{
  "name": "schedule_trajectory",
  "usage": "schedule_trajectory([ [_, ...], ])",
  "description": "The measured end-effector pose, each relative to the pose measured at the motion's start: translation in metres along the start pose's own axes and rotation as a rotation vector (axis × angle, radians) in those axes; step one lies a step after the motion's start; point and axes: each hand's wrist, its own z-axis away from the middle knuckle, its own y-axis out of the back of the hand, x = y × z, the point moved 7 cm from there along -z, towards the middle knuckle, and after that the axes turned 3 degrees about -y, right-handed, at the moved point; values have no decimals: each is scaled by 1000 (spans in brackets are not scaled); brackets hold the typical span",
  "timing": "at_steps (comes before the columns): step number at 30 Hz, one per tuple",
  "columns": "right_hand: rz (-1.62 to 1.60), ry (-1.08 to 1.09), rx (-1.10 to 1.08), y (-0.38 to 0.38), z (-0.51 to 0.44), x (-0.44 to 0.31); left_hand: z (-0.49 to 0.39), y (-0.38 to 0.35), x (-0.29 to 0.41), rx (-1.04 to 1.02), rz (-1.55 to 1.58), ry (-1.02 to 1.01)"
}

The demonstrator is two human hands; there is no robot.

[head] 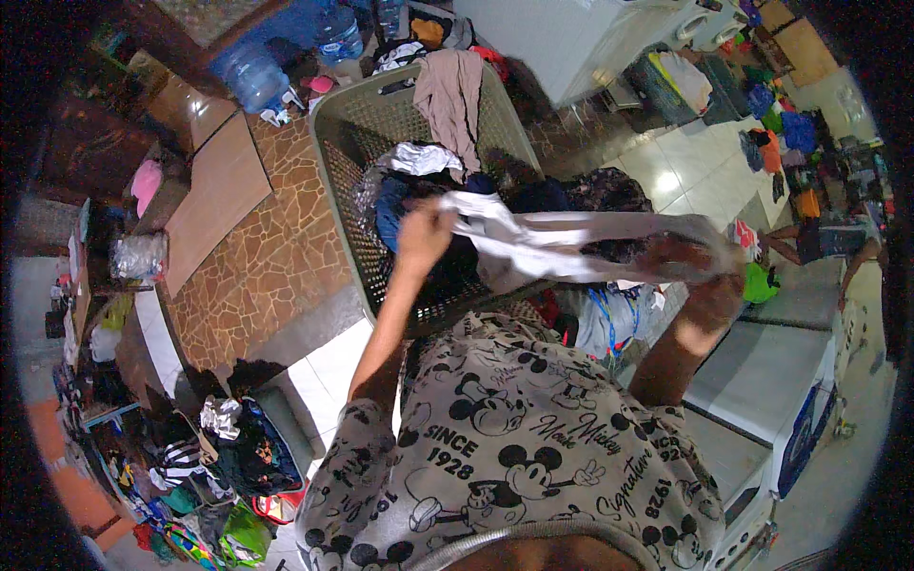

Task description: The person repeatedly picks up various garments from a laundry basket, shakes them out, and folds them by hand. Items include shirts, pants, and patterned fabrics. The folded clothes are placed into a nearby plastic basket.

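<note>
A white and grey garment (535, 243) is stretched between my two hands above a plastic laundry basket (333, 182); part of it is blurred. My left hand (425, 232) grips one end over the basket's inside. Off the basket's right side, my right hand (717, 292) holds the other end, with its fingers partly hidden by blurred cloth. A mauve cloth (450, 89) drapes over the basket's far rim. Inside lie a shiny white cloth (425, 158), a blue denim-like piece (389, 210) and dark clothes. More dark patterned fabric (610, 191) shows behind the stretched garment.
Large water bottles (257, 78) stand beyond the basket at left, near a cardboard sheet (221, 193) on the floor. White appliances (764, 371) line my right. Piled clothes (257, 450) and a green bag (246, 535) lie lower left. Another person's leg (782, 246) shows far right.
</note>
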Motion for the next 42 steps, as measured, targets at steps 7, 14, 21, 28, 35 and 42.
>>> schedule_trajectory([
  [7,26,-266,-155,-68,-53,16,30,122,115,205,790,-104],
  [14,706,-59,-326,-111,-158,105,-24,83,142,143,550,-422],
  [21,690,-228,-66,-41,-341,141,-97,18,-152,214,198,43],
  [28,845,-426,-72,-22,-408,202,-160,-99,-262,-270,-264,147],
  [35,875,-383,-571,-48,-130,277,-163,-140,-302,-266,-669,185],
  [42,612,-973,-405,-65,85,272,-167,-168,-344,-321,-541,382],
])
